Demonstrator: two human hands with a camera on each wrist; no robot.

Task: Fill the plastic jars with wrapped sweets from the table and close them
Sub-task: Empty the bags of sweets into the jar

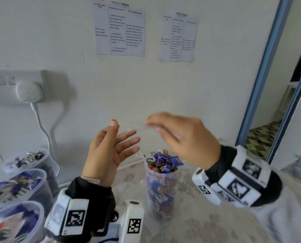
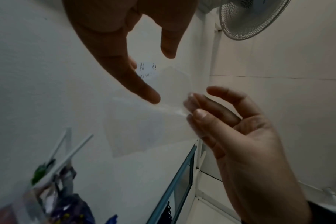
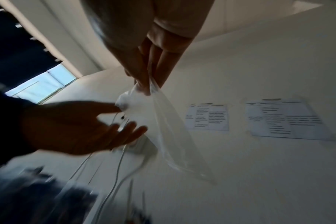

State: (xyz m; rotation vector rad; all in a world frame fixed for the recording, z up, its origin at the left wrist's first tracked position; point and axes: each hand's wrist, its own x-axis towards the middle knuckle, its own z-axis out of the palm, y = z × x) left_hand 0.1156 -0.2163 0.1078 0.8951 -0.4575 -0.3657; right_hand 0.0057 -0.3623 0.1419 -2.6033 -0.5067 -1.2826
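A tall clear plastic jar (image 1: pixel 162 183) stands on the table, open at the top and heaped with wrapped sweets (image 1: pixel 163 163). Above it my right hand (image 1: pixel 153 126) pinches the edge of a thin clear plastic bag (image 3: pixel 175 136), which hangs down limp and looks empty. Just to its left my left hand (image 1: pixel 125 132) is held up, palm turned inward, fingers straight and spread, holding nothing. In the left wrist view the right hand's fingertips (image 2: pixel 197 112) grip the bag's edge (image 2: pixel 144 121), with the left thumb close to it.
Three more sweet-filled jars (image 1: pixel 18 186) stand in a row at the left table edge; whether they have lids I cannot tell. On the wall behind are a socket with a white plug (image 1: pixel 28 92) and paper sheets (image 1: pixel 120 32). A doorway (image 1: pixel 272 120) opens at the right.
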